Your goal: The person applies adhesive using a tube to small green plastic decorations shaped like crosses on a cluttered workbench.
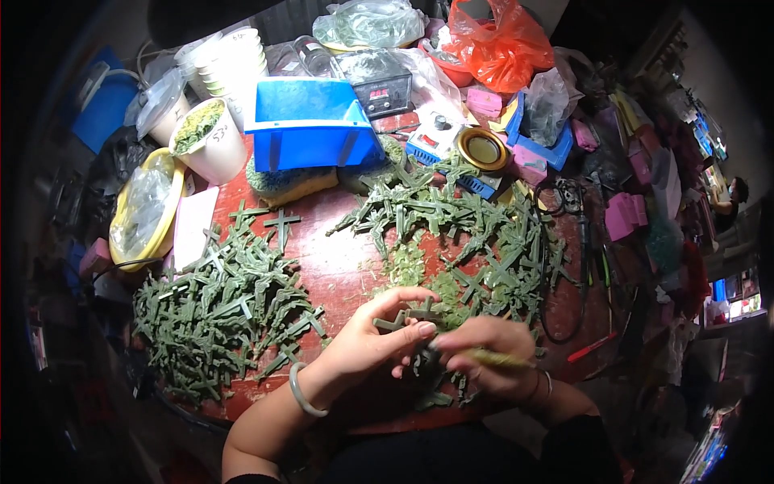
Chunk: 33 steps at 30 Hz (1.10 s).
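My left hand (391, 339), below the middle of the view, grips a small dark-green cross-shaped piece (395, 320) between thumb and fingers. My right hand (492, 351), blurred beside it, is closed on a slim yellow-green tool (496, 356) near that piece. Heaped green cross pieces (218, 315) lie on the left of the red table (314, 258), and another pile (427, 210) spreads across the back and right. Pale green scraps (407, 266) are scattered just beyond my hands.
A blue bin (302, 113), white cups (210, 149), a yellow basin (121, 234), electric devices (379, 93) and red bags (496, 44) crowd the back. Cables (556, 323) and a red-handled tool (588, 347) lie right. A person (730, 202) is at far right.
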Motion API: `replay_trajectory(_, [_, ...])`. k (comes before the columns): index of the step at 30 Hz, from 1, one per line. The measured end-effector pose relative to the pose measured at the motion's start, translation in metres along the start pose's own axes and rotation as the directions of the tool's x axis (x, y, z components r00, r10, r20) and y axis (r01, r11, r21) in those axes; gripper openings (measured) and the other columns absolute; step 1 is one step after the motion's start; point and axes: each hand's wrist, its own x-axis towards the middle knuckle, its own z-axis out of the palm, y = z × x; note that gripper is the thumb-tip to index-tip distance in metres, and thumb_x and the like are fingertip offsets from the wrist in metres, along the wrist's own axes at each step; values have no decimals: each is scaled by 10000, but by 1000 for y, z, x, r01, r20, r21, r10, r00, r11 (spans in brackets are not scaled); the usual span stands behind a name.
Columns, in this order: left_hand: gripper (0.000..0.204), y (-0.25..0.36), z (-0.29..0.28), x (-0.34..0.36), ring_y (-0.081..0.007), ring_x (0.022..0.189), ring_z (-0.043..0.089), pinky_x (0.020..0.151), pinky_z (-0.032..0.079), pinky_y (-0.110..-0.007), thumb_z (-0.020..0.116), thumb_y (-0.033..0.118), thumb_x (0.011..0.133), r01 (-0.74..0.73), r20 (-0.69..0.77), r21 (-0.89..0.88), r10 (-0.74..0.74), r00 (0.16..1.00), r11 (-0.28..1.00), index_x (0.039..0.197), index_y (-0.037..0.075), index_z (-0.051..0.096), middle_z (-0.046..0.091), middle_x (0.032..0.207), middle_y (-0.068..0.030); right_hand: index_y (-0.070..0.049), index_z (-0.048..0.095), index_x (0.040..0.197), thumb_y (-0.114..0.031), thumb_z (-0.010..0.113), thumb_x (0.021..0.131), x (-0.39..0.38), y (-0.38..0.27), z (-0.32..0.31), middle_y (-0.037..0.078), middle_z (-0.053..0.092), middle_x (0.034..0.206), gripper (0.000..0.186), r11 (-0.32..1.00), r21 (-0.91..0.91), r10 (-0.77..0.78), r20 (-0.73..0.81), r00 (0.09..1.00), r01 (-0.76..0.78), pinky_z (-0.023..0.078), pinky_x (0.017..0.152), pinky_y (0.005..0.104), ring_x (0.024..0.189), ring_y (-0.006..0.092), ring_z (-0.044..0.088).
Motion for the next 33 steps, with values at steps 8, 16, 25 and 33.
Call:
replay_trajectory(8, [460,1,-9,-1,-28,646,553,562,461,-184,632,124,962,41,164,7,-42,986,999,1405,115,510,652,918,-18,-79,717,1085,-38,790,795,9,12,6,79,690,855,302,973,-182,-168,-138,976,142,519,616,290,687,196,649])
replay_trajectory(16, [333,-11,-3,6,-60,867,595,769,489,-221,637,118,958,-198,93,228,181,979,953,1284,53,620,680,959,-19,-72,709,1074,-30,782,791,9,18,8,71,667,820,295,904,-377,-265,-123,956,202,508,589,309,669,218,628])
replay_trajectory(25, [299,-16,-9,3,-26,749,543,647,443,-190,658,156,954,-107,0,188,109,994,976,1241,72,655,640,846,30,-44,696,1087,-19,761,811,11,17,2,77,672,826,285,846,-525,-277,-279,919,96,498,567,308,655,189,620])
replay_trajectory(33, [266,-2,-6,0,-22,729,512,629,410,-190,640,142,961,-60,8,148,60,998,987,1219,85,672,626,855,49,-38,701,1067,-2,735,836,11,13,1,93,674,826,236,934,-315,-229,-165,959,169,496,564,285,650,174,622])
